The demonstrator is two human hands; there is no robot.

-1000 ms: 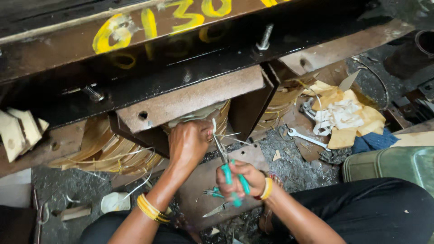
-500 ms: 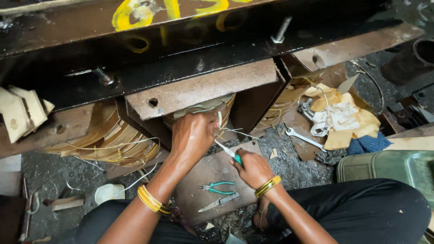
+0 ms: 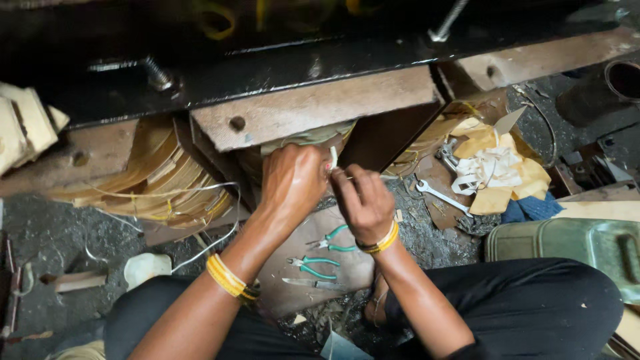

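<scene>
At the middle of the frame, the left hand (image 3: 293,183) is pressed closed against a pale coil (image 3: 313,137) under a rusty plate (image 3: 313,107). Just beside it, a thin white strip (image 3: 333,157) is pinched by the right hand (image 3: 363,200). Lower down, green pliers (image 3: 310,267) are laid on cardboard (image 3: 347,267); a wrench (image 3: 440,195) is seen at right.

I see a thin pale strip (image 3: 333,157), short and narrow, standing nearly upright where my two hands meet. It is pinched between the fingertips of my left hand (image 3: 291,183) and my right hand (image 3: 363,200), just below the edge of a rusty brown metal plate (image 3: 313,107). A fine light wire (image 3: 373,177) runs sideways from my right fingers. Behind the strip sits a coil (image 3: 307,139) wrapped in pale greenish tape, partly hidden by my hands.
</scene>
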